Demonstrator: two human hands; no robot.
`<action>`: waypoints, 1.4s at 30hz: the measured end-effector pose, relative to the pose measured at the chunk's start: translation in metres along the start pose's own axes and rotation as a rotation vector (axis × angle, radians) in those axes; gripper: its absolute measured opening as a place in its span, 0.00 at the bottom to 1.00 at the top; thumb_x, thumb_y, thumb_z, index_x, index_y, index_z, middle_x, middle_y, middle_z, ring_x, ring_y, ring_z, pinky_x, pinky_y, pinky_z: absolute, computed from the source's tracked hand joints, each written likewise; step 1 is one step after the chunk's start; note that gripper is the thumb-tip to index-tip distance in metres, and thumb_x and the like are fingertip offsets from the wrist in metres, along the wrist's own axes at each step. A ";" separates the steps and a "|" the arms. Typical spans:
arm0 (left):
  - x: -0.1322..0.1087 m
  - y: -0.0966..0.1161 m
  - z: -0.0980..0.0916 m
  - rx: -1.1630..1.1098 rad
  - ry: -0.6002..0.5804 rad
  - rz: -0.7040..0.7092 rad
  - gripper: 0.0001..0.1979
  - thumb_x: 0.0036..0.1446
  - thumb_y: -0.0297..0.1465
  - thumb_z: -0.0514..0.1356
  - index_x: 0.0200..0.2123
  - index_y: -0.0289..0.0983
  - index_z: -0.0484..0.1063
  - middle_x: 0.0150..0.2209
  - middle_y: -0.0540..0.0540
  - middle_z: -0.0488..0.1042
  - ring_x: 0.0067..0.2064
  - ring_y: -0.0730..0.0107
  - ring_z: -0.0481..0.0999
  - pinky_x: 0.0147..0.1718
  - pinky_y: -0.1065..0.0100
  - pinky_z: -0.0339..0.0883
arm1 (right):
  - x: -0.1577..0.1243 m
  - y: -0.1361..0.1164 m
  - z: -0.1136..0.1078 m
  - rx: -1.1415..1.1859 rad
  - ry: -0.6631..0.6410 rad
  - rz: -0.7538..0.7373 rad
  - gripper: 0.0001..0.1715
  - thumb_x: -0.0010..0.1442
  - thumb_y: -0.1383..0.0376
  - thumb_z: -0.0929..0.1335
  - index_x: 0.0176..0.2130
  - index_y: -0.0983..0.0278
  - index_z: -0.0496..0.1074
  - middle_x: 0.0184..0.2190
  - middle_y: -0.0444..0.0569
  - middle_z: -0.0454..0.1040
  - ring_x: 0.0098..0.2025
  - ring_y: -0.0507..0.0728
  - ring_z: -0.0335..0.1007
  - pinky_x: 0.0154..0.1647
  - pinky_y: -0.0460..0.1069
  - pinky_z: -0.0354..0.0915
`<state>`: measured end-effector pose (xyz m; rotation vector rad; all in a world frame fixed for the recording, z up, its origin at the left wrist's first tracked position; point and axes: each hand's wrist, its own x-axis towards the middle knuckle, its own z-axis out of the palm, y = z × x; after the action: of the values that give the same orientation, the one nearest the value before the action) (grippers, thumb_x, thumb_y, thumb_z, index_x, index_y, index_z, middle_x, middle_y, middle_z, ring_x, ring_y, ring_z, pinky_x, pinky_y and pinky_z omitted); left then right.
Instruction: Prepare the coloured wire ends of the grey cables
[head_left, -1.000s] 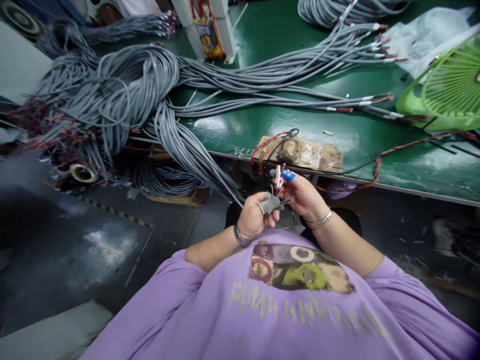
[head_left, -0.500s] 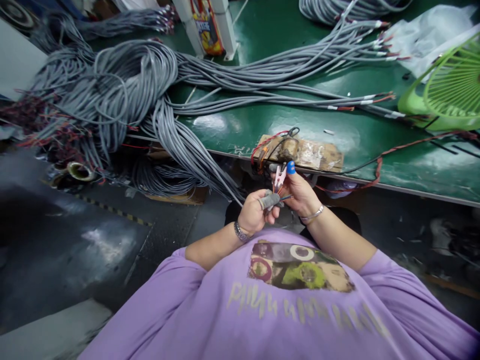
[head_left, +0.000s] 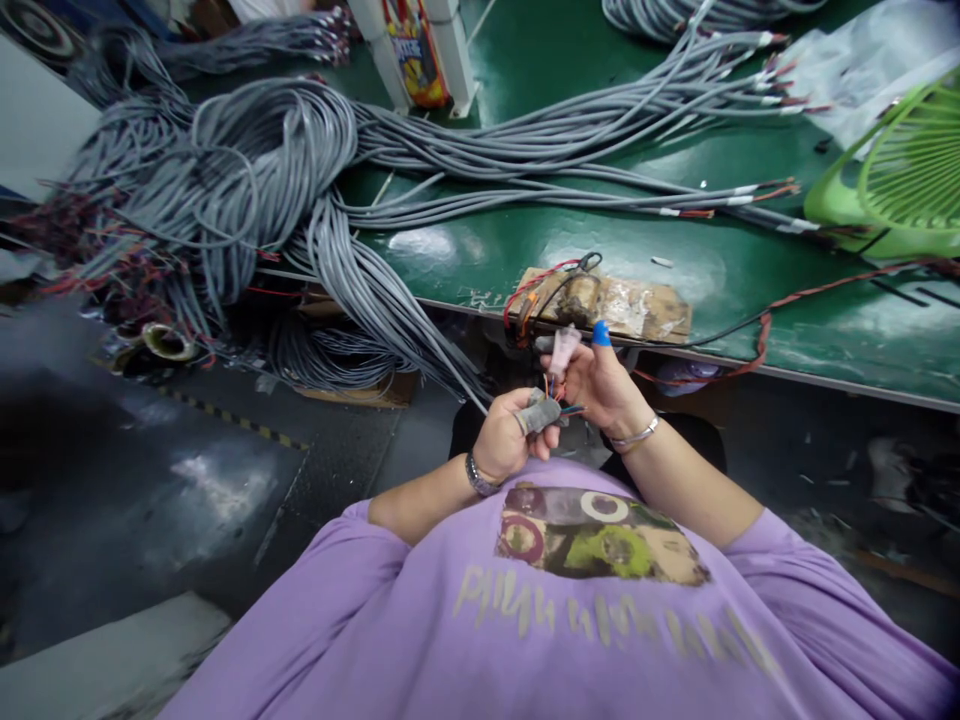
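Just below the bench edge, close to my chest, my left hand (head_left: 510,437) is closed round the end of a grey cable (head_left: 420,330), with a grey cot on the thumb. Thin coloured wires (head_left: 556,392) stick out of that cable end between both hands. My right hand (head_left: 604,385) is closed on a small pink clip (head_left: 562,348), held at the wires; its index finger wears a blue cot and points up.
A green workbench (head_left: 675,250) lies ahead with a taped brown block and red-black leads (head_left: 607,300) at its edge. Big bundles of grey cable (head_left: 225,190) spill off the left. A green fan (head_left: 900,170) stands at the right, a plastic bag behind it.
My right hand has tilted the pink clip and risen slightly toward the bench edge. The left hand keeps its grip, almost still.
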<state>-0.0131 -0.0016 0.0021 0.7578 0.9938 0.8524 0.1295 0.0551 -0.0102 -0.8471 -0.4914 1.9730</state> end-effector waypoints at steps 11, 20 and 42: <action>0.007 0.003 0.005 -0.093 0.038 0.062 0.20 0.45 0.45 0.68 0.23 0.36 0.64 0.16 0.51 0.71 0.12 0.78 0.64 0.10 0.76 0.54 | 0.006 0.011 -0.001 0.035 0.033 -0.154 0.30 0.52 0.39 0.69 0.30 0.63 0.73 0.24 0.45 0.74 0.22 0.49 0.63 0.21 0.44 0.61; 0.010 -0.002 0.003 -0.099 0.042 0.032 0.21 0.42 0.45 0.68 0.23 0.36 0.64 0.16 0.51 0.71 0.12 0.78 0.64 0.10 0.76 0.55 | 0.013 0.008 0.006 0.082 0.079 -0.080 0.30 0.50 0.38 0.70 0.29 0.63 0.72 0.21 0.44 0.74 0.18 0.48 0.63 0.20 0.45 0.62; 0.006 -0.002 0.009 -0.071 0.158 0.181 0.21 0.45 0.47 0.67 0.26 0.36 0.67 0.19 0.52 0.73 0.14 0.78 0.68 0.13 0.76 0.57 | 0.002 0.008 -0.002 -0.026 0.045 -0.173 0.23 0.52 0.46 0.73 0.32 0.63 0.73 0.23 0.42 0.72 0.23 0.48 0.63 0.24 0.45 0.61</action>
<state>-0.0027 0.0012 0.0018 0.7357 1.0396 1.1125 0.1253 0.0532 -0.0170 -0.8356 -0.5467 1.7891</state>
